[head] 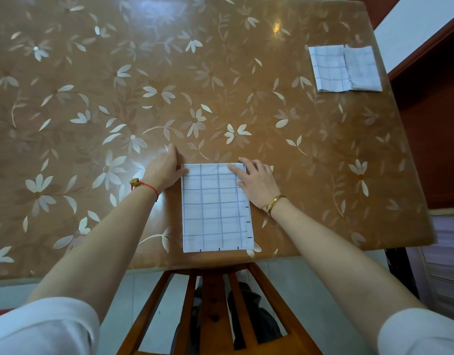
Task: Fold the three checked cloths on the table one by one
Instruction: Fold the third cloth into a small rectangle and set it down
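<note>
Two-handed, touches the far corners of the folded checked cloth between the wrists, with thumb of the relaxed left hand and flat fingers of the right hand, well apart from other checked cloth beyond it.

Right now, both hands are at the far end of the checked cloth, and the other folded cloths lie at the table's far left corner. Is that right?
Wrong side: the head view shows the other folded cloths at the table's far right corner. The left hand and right hand are at the far end of the checked cloth.
</note>
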Demonstrator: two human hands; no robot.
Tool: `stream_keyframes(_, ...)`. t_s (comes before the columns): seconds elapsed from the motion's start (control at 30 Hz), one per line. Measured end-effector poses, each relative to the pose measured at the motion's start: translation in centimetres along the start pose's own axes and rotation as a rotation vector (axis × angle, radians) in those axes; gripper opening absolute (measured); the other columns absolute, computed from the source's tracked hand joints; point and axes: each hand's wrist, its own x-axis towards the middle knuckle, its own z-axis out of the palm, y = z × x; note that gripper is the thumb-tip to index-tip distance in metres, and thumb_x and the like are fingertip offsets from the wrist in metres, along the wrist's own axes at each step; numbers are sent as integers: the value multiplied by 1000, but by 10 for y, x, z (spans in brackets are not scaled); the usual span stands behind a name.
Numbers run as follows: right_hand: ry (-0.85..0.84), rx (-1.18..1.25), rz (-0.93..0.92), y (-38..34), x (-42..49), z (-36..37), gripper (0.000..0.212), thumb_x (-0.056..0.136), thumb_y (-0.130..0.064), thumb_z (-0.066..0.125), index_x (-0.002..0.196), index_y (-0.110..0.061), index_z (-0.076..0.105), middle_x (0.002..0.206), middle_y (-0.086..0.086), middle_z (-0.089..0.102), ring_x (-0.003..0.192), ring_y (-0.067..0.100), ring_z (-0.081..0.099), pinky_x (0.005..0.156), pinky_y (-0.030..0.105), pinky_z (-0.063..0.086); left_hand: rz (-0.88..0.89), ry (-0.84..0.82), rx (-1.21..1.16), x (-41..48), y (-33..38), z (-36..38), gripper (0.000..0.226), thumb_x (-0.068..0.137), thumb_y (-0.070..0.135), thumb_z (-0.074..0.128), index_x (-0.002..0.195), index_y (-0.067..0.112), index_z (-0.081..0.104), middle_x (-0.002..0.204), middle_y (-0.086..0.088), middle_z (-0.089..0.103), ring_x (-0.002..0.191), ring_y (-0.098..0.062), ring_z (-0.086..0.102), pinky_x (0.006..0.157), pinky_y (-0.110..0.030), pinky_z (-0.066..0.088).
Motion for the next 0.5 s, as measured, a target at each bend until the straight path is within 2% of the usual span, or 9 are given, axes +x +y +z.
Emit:
stream_keyframes(0.07,0,8,11,-2,-1,-1,52,97,-28,53,147,-32,38,150,5,38,121,29,44,102,43,37,58,141,-37,-12,2,2,28,82,13,68,100,8,47,89,-6,55,82,-29,52,68,-40,44)
stream_keyframes(0.13,-9,24,26,-7,-1,-2,53,95,-24,54,146,-30,40,150,6,39,121,30,44,104,44,37,166,234,49,-26,3,8,20,78,7,66,96,10,57,92,-6,59,90,-30,54,73,-38,44)
stream_keyframes(0.2,11,48,46,-12,-3,-3,54,91,-20,57,143,-27,45,149,9,39,122,33,43,104,47,37,226,229,127,-39,3,19,23,79,10,69,101,13,66,105,-5,63,102,-31,55,79,-39,44)
stream_keyframes(0.3,67,49,33,-25,-4,-8,55,85,-18,59,139,-21,50,150,10,40,130,39,39,106,50,37,206,194,150,-57,2,35,36,82,13,71,117,16,66,127,-2,61,120,-32,49,89,-45,45)
stream_keyframes(0.4,46,44,-76,-50,3,-14,55,91,-25,52,144,-21,43,155,4,34,141,36,28,115,53,25,156,209,160,-64,3,43,43,84,12,70,125,16,61,135,-2,57,125,-32,46,94,-47,44)
stream_keyframes(0.5,-53,28,-125,-71,11,-11,56,99,-35,39,152,-21,28,161,-3,23,149,31,14,119,54,13,122,190,177,-68,5,47,49,86,12,68,133,16,56,140,-1,53,127,-32,45,95,-47,44)
